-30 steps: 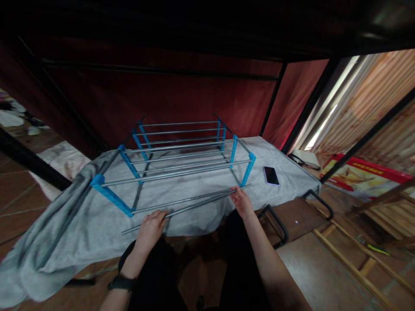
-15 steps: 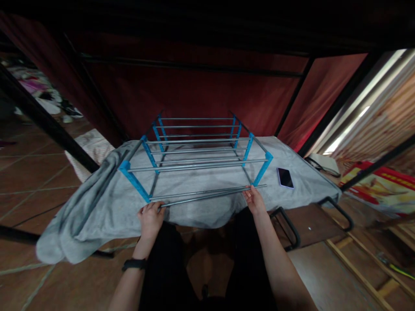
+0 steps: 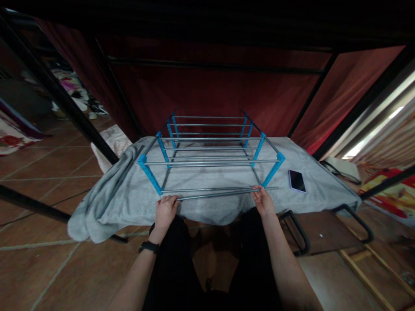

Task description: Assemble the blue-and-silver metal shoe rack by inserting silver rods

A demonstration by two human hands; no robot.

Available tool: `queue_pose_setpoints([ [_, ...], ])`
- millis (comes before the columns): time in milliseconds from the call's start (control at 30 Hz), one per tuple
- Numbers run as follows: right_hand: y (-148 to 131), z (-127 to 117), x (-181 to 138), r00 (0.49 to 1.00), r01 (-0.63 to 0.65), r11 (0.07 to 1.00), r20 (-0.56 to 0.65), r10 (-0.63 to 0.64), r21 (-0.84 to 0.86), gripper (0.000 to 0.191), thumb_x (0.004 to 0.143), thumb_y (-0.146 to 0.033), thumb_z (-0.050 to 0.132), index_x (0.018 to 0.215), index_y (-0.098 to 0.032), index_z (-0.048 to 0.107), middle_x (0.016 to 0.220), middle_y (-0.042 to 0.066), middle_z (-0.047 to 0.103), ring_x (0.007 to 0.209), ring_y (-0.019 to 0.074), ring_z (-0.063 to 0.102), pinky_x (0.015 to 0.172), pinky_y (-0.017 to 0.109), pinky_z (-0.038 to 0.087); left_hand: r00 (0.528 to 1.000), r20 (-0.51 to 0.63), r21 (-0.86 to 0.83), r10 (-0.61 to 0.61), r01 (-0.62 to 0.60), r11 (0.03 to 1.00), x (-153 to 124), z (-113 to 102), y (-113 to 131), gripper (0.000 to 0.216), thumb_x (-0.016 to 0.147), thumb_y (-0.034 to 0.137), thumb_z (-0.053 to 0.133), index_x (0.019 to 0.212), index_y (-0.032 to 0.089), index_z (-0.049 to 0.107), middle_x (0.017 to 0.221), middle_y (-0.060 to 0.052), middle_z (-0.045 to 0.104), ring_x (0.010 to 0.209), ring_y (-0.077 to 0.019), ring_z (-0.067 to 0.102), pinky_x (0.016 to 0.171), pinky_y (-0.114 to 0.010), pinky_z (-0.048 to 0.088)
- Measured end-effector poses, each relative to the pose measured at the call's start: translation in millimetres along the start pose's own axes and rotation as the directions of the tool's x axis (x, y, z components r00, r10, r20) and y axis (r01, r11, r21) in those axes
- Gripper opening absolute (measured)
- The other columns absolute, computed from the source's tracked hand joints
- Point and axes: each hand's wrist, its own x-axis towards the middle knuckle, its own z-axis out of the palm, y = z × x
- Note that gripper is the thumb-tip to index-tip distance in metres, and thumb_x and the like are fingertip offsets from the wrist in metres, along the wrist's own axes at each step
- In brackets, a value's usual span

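Note:
A rack of grey metal tubes with blue plastic joints (image 3: pixel 151 175) lies on the grey blanket (image 3: pixel 207 214) in front of me. Along its near lower edge I hold a loose metal tube (image 3: pixel 214 195). My left hand (image 3: pixel 166 211) is closed around the tube's left end, just outside the rack's near left corner. By the near right blue joint (image 3: pixel 271 172), my right hand (image 3: pixel 262 199) pinches the tube near its right end, which sticks out past the fingers. Whether that hand also touches the rack's lower bar is unclear.
A phone (image 3: pixel 297 180) lies on the blanket to the right. Black metal posts (image 3: pixel 61 95) frame the bed, with a dark red curtain (image 3: pixel 214 93) behind. A brown seat with black armrests (image 3: pixel 298 233) stands at the lower right, above a wooden frame (image 3: pixel 363 270).
The camera view has turned to the left, so everything sits further right. The tube's left end has come up slightly closer to the rack's lower bar; both hands keep their hold.

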Motion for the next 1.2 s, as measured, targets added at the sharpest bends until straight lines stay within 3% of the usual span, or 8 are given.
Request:
queue_pose_setpoints([
  [233,3,0,-7,0.991,-0.067,0.997,0.112,0.072,-0.045,0.021,0.071,-0.033,0.084,0.082,-0.023,0.069,0.088,0.001,0.076,0.086,0.0180,0.072,0.090,0.039,0.057,0.998,0.054,-0.113,0.024,-0.018,0.993,-1,0,2,0.024,0.093,0.029,0.051,0.106,0.022,0.070,0.107,-0.011,0.072,0.107,-0.0283,0.062,0.092,-0.042,0.046],
  [400,3,1,-12,0.990,-0.034,0.999,0.136,0.037,-0.025,0.028,0.067,-0.038,0.087,0.079,-0.022,0.068,0.083,0.001,0.075,0.082,0.0167,0.071,0.090,0.040,0.059,0.985,-0.159,-0.246,-0.067,0.026,0.969,-3,-1,3,0.026,0.089,0.026,0.053,0.110,0.018,0.065,0.116,-0.014,0.065,0.116,-0.0287,0.060,0.103,-0.044,0.046],
  [567,-1,6,-17,0.993,0.004,0.999,0.115,0.001,-0.040,0.031,0.066,-0.040,0.087,0.080,-0.022,0.067,0.080,0.000,0.074,0.076,0.0159,0.070,0.086,0.039,0.061,0.907,-0.320,-0.479,-0.272,0.093,0.873,-6,0,2,0.051,0.086,0.028,0.057,0.135,0.016,0.048,0.135,-0.019,0.053,0.128,-0.0296,0.053,0.109,-0.046,0.043],
  [667,-4,7,-22,0.994,0.027,0.999,0.111,-0.023,-0.032,0.031,0.067,-0.040,0.087,0.080,-0.022,0.067,0.080,0.000,0.074,0.076,0.0154,0.069,0.083,0.038,0.062,0.803,-0.257,-0.742,-0.538,0.193,0.642,-8,4,5,0.070,0.082,0.029,0.064,0.145,0.020,0.034,0.130,-0.016,0.055,0.110,-0.0244,0.065,0.095,-0.041,0.054],
  [767,-5,8,-27,0.993,0.052,0.998,0.104,-0.049,-0.026,0.029,0.069,-0.041,0.086,0.081,-0.023,0.067,0.081,0.000,0.073,0.077,0.0154,0.069,0.083,0.037,0.062,0.709,-0.046,-0.944,-0.703,0.200,0.264,-11,5,21,0.065,0.082,0.025,0.066,0.139,0.025,0.035,0.114,-0.008,0.062,0.089,-0.0170,0.071,0.086,-0.037,0.058],
  [933,-4,12,-40,0.992,0.070,0.998,0.109,-0.068,-0.009,0.027,0.070,-0.041,0.085,0.080,-0.023,0.067,0.080,-0.001,0.073,0.078,0.0154,0.069,0.089,0.040,0.060,0.803,0.367,-0.921,-0.470,0.245,-0.302,-14,-8,79,0.033,0.077,0.017,0.075,0.104,0.021,0.057,0.103,-0.007,0.070,0.094,-0.0194,0.072,0.089,-0.038,0.057],
  [1067,-6,19,-53,0.982,0.001,1.000,0.190,-0.002,0.001,0.030,0.068,-0.041,0.087,0.079,-0.022,0.067,0.083,0.000,0.075,0.079,0.0154,0.071,0.093,0.039,0.058,0.858,0.396,-0.859,-0.327,0.220,-0.462,-11,-21,119,0.019,0.084,0.029,0.072,0.097,0.020,0.062,0.105,-0.010,0.073,0.099,-0.0214,0.071,0.094,-0.042,0.055],
  [1200,-18,33,-72,0.919,-0.130,0.984,0.357,0.166,-0.122,0.032,0.070,-0.045,0.084,0.084,-0.019,0.070,0.085,0.006,0.076,0.084,0.0202,0.073,0.091,0.042,0.057,0.908,0.251,-0.897,-0.336,0.087,-0.434,-5,-39,131,0.028,0.086,0.044,0.069,0.098,0.021,0.060,0.099,-0.008,0.074,0.101,-0.0230,0.071,0.095,-0.045,0.052],
])
